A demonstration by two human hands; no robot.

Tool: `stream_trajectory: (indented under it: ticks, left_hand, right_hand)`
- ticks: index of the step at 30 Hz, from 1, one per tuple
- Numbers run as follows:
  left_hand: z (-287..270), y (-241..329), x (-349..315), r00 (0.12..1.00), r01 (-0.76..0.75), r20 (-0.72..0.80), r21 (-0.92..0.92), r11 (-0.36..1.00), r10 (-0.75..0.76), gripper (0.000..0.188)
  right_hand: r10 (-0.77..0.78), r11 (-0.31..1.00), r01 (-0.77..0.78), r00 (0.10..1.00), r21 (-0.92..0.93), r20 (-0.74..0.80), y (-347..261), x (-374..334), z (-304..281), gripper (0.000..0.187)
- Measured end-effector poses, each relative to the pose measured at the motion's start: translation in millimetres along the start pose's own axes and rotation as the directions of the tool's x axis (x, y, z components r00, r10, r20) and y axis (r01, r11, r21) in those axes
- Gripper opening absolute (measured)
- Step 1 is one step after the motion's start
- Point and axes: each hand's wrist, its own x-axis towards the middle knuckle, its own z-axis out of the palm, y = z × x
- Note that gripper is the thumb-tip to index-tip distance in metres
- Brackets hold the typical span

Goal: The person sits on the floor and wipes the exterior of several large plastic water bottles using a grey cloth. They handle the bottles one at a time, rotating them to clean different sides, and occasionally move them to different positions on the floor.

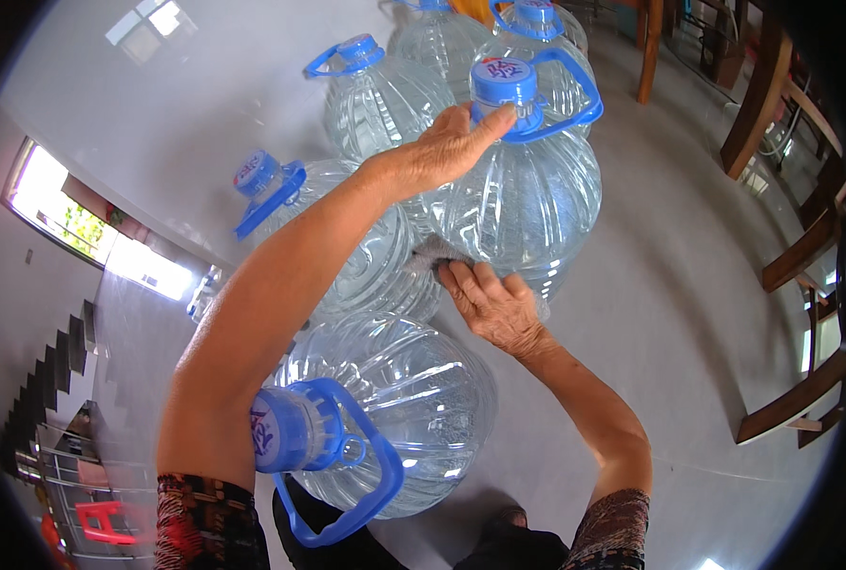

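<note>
My left hand grips the neck of a large clear water bottle, its thumb lying against the blue cap. The blue carry handle sticks out to the right of the neck. Low on the same bottle's near side, my right hand is closed with curled fingers on a greyish cloth, mostly hidden behind the hand and bottle. Nearest to me stands another big bottle with blue cap and handle, partly covered by my left forearm. A further bottle is behind that forearm.
More capped bottles stand close together at the back, beside a glossy white surface. Wooden chair or table legs line the right side of the grey floor. At the lower left is a red plastic object.
</note>
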Motion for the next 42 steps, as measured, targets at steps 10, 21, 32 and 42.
stream_trajectory:
  ticks: [10, 21, 32, 42]
  left_hand:
    - [-17, 15, -14, 0.997, -0.074, -0.037, -0.078, 0.994, 0.071, 0.104]
    - [-4, 18, -5, 1.0, -0.017, -0.013, 0.127, 0.992, 0.018, 0.12]
    - [4, -6, 1, 0.994, -0.002, -0.1, 0.303, 0.953, 0.034, 0.117]
    - [11, -4, 3, 0.994, 0.02, -0.109, 0.356, 0.934, 0.02, 0.112]
  right_hand:
    - [0.167, 0.97, -0.183, 0.98, -0.163, -0.105, 48, 100, -36, 0.039]
    - [-0.354, 0.883, 0.451, 0.82, -0.128, 0.449, -10, 15, 28, 0.041]
    - [0.01, 1.0, 0.003, 0.853, -0.023, 0.522, -39, -194, 102, 0.02]
    - [0.952, 0.28, -0.708, 0.291, 0.648, -0.094, 94, -31, -36, 0.041]
